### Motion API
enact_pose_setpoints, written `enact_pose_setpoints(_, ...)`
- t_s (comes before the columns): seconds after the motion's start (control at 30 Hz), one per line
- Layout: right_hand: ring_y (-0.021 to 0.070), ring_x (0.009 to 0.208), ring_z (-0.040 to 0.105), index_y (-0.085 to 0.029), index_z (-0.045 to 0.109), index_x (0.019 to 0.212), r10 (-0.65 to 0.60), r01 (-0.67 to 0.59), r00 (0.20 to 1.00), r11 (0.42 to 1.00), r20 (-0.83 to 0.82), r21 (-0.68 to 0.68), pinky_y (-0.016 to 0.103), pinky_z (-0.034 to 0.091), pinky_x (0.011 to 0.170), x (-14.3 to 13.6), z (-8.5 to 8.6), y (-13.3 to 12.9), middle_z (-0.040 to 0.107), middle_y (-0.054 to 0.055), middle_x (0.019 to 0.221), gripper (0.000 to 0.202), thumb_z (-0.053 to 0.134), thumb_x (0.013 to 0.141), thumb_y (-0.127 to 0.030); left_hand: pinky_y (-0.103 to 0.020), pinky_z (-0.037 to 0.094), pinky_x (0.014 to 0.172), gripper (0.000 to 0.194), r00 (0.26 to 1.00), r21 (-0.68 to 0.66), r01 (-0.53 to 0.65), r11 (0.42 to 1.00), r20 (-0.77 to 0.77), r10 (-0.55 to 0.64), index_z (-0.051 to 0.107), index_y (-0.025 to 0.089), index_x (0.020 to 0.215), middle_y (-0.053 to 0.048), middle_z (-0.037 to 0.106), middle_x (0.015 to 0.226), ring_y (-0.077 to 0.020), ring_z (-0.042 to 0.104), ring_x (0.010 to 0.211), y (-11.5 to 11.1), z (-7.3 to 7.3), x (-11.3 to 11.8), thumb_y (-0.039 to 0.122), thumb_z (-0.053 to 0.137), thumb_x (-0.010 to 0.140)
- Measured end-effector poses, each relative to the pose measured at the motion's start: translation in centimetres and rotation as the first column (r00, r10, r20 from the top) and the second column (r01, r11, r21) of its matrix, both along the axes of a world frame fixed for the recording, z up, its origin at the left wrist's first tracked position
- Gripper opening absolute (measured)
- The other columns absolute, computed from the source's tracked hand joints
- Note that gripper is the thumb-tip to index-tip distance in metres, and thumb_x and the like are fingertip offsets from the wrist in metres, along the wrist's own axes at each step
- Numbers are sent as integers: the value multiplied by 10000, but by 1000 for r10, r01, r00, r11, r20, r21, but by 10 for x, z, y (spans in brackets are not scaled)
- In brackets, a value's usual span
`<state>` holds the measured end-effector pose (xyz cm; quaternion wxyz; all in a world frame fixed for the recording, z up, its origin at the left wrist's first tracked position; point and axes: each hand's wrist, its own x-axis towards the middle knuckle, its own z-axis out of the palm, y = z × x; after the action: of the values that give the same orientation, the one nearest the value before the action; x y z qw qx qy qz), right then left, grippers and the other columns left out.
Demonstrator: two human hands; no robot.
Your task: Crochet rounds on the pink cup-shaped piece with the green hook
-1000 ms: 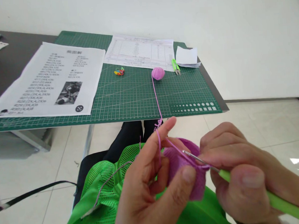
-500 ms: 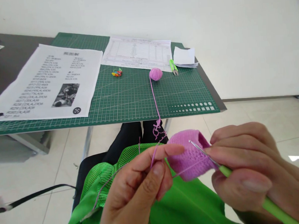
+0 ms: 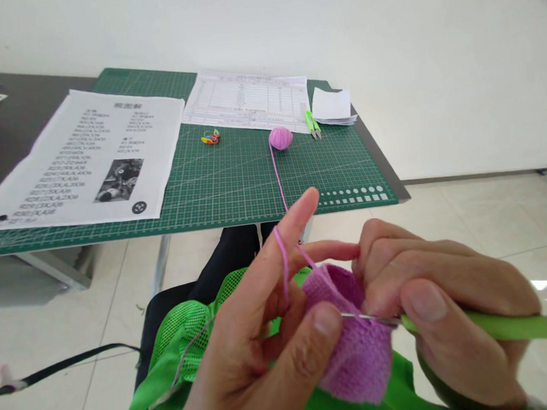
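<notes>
My left hand (image 3: 259, 337) pinches a pink-purple crocheted piece (image 3: 359, 361) near its open rim, between the thumb and the bent fingers. Its index finger points up with pink yarn (image 3: 284, 260) looped around it, and the strand runs down to the piece. In my right hand (image 3: 433, 287) is a crochet hook (image 3: 507, 326) with a green handle, held almost level. The hook's metal shaft lies at the piece's edge; its tip is hidden by my left thumb. A ball of the same yarn (image 3: 281, 138) rests on the green cutting mat (image 3: 234, 176).
A printed pattern sheet (image 3: 86, 149) lies on the left of the mat, and a printed form (image 3: 247, 100) at the back. Colourful stitch markers (image 3: 211, 137), green thread snips (image 3: 313, 126) and a stack of white paper (image 3: 332, 105) are also there. A green apron (image 3: 184, 336) covers my lap.
My left hand has taken hold of the crocheted piece and raised its index finger with the yarn. The hook has swung from slanting to nearly level, and its shaft is now at the piece's edge.
</notes>
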<state>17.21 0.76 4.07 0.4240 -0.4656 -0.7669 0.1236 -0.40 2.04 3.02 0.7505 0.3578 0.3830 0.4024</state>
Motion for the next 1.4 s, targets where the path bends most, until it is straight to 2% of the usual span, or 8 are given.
enact_pose_setpoints(0.1,123,459,524,-229,586,690,26,-61,979,984,-204,-168,333,500,520,1,1,-2,573,-33,548,337,467,1006,-227,-199,530,597,646,998,45,64,997,20,-65,533,598,1364,27,748,975,-140,659,693,3,2,0,302,774,843)
enact_pose_setpoints(0.27,111,471,510,-211,559,666,11,-57,967,983,-253,-173,331,476,530,0,1,-5,573,-42,546,405,477,1030,-368,-189,460,534,708,983,-8,179,984,44,-178,497,621,1375,39,741,784,-115,562,559,6,2,-2,295,791,819)
enact_pose_setpoints(0.5,101,539,511,-197,567,675,-98,89,990,991,-99,-97,290,460,522,-10,8,-10,540,-38,553,448,420,1053,-385,-123,439,560,687,970,-163,199,966,174,-170,592,555,1328,52,706,748,-61,549,561,9,6,-4,230,839,775)
enact_pose_setpoints(0.63,98,517,530,-184,581,675,-73,73,996,997,48,-5,259,482,500,-12,18,-6,571,-21,516,440,391,1061,-276,-106,486,647,766,977,-198,199,960,120,-178,600,563,1307,74,721,761,-77,625,669,9,6,-5,220,898,690)
enact_pose_setpoints(0.83,72,555,500,-162,572,667,31,-34,999,994,-36,-107,219,474,520,-8,19,-7,560,-33,570,433,410,1055,-265,-159,553,690,862,976,-162,217,963,38,-214,501,538,1407,84,702,767,-100,660,680,7,5,-1,185,867,711)
enact_pose_setpoints(1.03,81,537,469,-164,531,651,-51,48,999,989,-16,-143,261,450,522,-15,18,-9,530,-32,552,463,369,1067,-287,-131,537,680,791,989,-144,132,981,89,-119,591,540,1334,60,700,766,-92,649,692,4,4,1,113,841,718)
enact_pose_setpoints(1.27,101,434,506,-167,557,605,-131,108,977,984,168,143,273,442,435,-21,21,-4,546,8,439,500,322,1047,-169,-102,526,652,773,994,-200,23,979,108,-2,573,574,1328,64,710,784,-60,612,632,-3,5,6,169,854,734)
enact_pose_setpoints(1.4,127,498,544,-199,500,680,-181,146,950,978,254,150,339,464,505,-24,9,-9,585,-3,520,332,441,999,-126,-96,536,691,718,998,-69,-58,996,-19,57,513,622,1351,65,739,840,-77,653,704,-9,1,6,240,800,816)
